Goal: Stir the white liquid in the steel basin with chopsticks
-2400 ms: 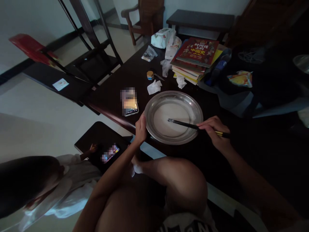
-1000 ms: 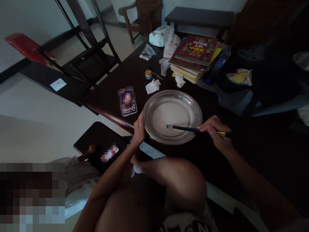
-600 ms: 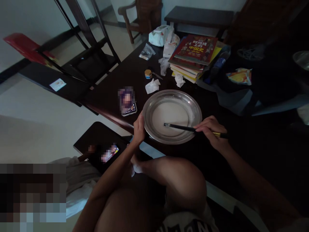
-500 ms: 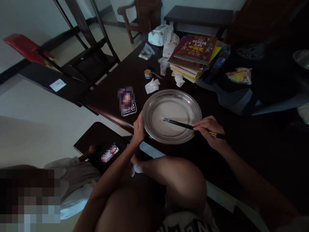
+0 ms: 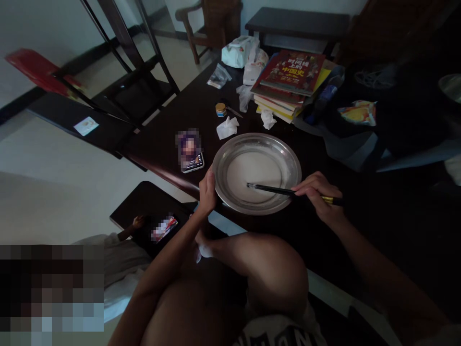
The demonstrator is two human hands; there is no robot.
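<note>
Left hand [image 5: 208, 192] seemingly curled; right hand [image 5: 317, 194] fingers pinched together.

plates 1 [image 5: 292, 158] | phones 1 [image 5: 192, 162] | jars 1 [image 5: 220, 110] | book stacks 1 [image 5: 288, 81]

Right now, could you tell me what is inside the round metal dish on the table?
The metal dish holds a thin whitish layer, with the chopsticks' tips in it, held by the right hand. The left hand covers the near rim.

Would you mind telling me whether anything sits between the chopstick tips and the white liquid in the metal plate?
Nothing visible does. The right hand holds the chopsticks with their tips already down in the white liquid, and the left hand grips the plate at its near-left rim, clear of them.
</note>
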